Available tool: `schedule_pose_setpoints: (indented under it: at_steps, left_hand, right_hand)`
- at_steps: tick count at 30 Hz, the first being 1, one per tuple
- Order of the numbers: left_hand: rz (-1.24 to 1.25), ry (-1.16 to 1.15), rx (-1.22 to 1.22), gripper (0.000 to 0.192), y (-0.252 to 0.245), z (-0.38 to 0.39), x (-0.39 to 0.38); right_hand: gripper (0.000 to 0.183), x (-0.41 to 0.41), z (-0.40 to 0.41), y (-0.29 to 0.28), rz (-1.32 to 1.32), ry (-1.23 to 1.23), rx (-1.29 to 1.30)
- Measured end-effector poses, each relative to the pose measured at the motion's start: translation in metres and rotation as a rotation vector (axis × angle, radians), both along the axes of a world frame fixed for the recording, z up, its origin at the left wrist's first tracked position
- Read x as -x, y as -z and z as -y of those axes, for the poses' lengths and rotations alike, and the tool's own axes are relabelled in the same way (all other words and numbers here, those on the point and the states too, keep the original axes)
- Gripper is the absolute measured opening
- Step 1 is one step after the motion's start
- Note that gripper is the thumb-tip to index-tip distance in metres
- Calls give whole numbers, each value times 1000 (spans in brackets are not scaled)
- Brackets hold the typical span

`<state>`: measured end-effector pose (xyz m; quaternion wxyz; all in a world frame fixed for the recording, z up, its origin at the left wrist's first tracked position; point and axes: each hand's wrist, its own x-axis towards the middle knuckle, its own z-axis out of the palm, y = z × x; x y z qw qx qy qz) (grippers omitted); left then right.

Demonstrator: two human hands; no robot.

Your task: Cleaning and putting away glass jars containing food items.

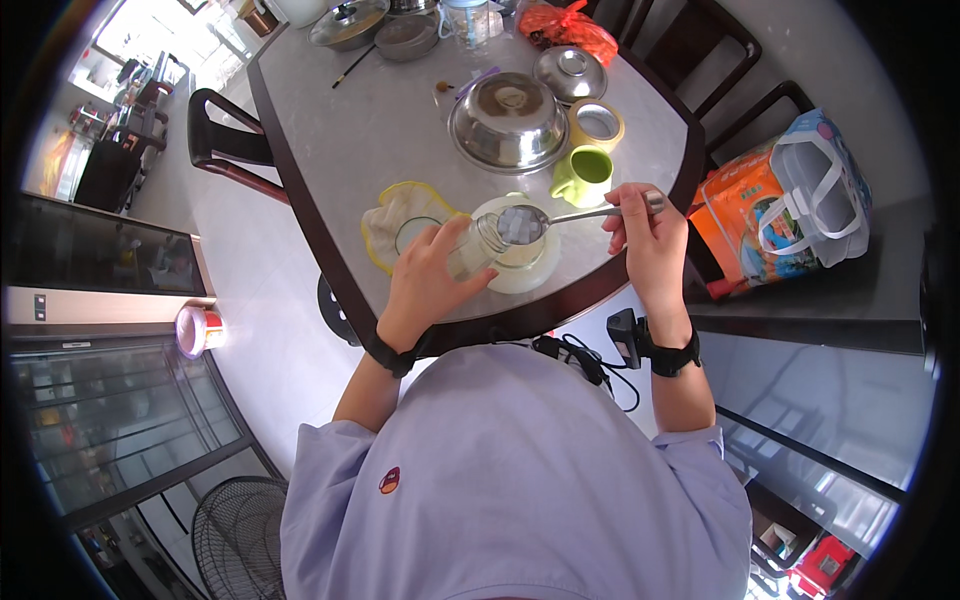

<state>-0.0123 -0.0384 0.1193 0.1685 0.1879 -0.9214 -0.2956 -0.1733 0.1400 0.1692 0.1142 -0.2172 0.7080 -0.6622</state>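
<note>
My left hand (pixel 431 277) grips a tilted glass jar (pixel 472 251), its mouth turned to the right. A metal spoon (pixel 559 219) is held by its handle in my right hand (pixel 649 236). Its bowl, heaped with whitish translucent cubes (pixel 519 225), is at the jar's mouth. Beneath the spoon stands a pale round dish (pixel 544 262); its contents are partly hidden. Behind my left hand lies a cream cloth with a yellow edge (pixel 382 214), with a round clear-looking lid or dish (pixel 414 229) on it.
A green mug (pixel 589 169), a tape roll (pixel 600 124), an upturned steel bowl (pixel 510 124) and a metal lid (pixel 570 73) stand beyond the dish. Farther back are a lidded pan (pixel 349 26) and a red plastic bag (pixel 570 30). The dark table edge (pixel 555 315) runs close before me.
</note>
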Motion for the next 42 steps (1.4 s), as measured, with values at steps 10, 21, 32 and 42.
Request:
schedule_pose_setpoints:
  at_steps: [10,21,32,42]
  left_hand:
    - [11,51,44,61,-7,1,3]
    - [-7,56,31,59,-5,1,5]
    - [-194,26,-296,68,24,18,-1]
    - [-928,56,-867,80,13,47,-40]
  right_hand:
    - [18,-7,6,-22,-159,-63,-127]
    - [6,-40,13,-44,-569,-143,-174]
    - [11,-28,5,-10,-400,210,-17]
    - [13,-23,-2,26,-309,-7,-146]
